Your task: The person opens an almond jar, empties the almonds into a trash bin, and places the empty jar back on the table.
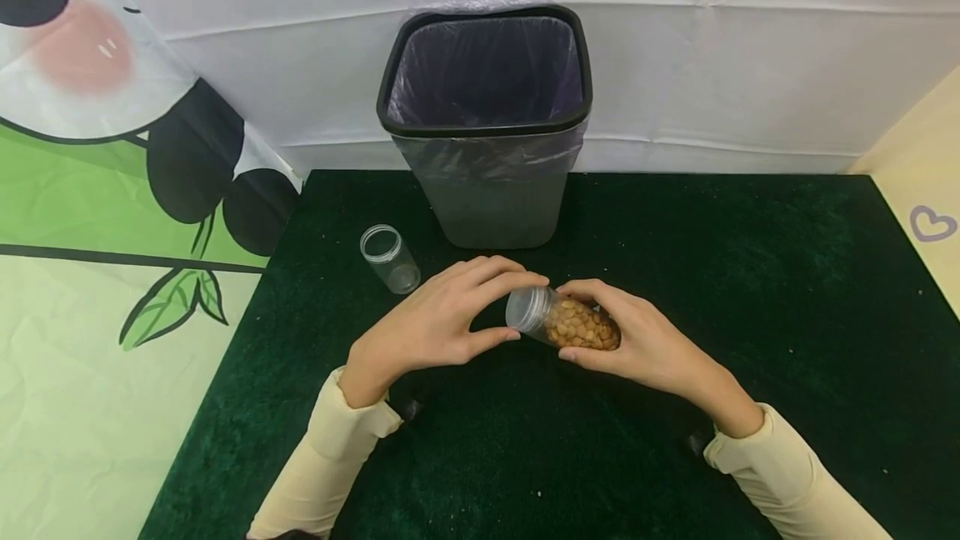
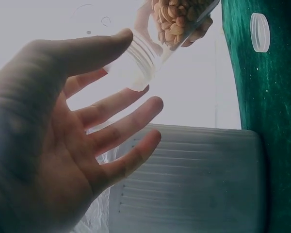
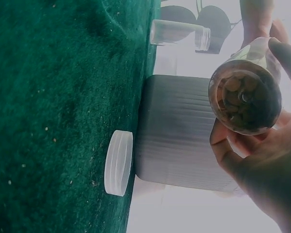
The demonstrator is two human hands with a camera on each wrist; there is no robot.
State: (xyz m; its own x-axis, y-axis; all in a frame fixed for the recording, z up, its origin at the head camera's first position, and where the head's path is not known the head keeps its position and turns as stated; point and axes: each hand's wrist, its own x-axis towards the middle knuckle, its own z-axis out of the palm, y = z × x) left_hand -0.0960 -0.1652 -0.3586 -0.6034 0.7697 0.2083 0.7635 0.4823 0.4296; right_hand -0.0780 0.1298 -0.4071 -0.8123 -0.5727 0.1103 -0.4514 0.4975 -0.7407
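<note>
In the head view, my right hand (image 1: 637, 336) holds a clear jar (image 1: 551, 332) of brown nuts (image 1: 583, 327), tilted with its lidded end toward the left. My left hand (image 1: 442, 315) spans the jar's translucent lid (image 1: 522, 311), thumb and fingertips at opposite edges; its other fingers spread out in the left wrist view. The round base of the nut jar (image 3: 245, 99) faces the right wrist camera. A second clear jar (image 1: 390, 261), without a lid, stands beyond my left hand. On the table, a loose white lid (image 3: 119, 162) stands out in the right wrist view.
A grey bin (image 1: 498, 207) with a black rim and clear plastic liner stands at the back of the dark green table (image 1: 712, 248). White cloth (image 1: 712, 73) hangs behind it. A printed panel (image 1: 112, 307) lies along the left side.
</note>
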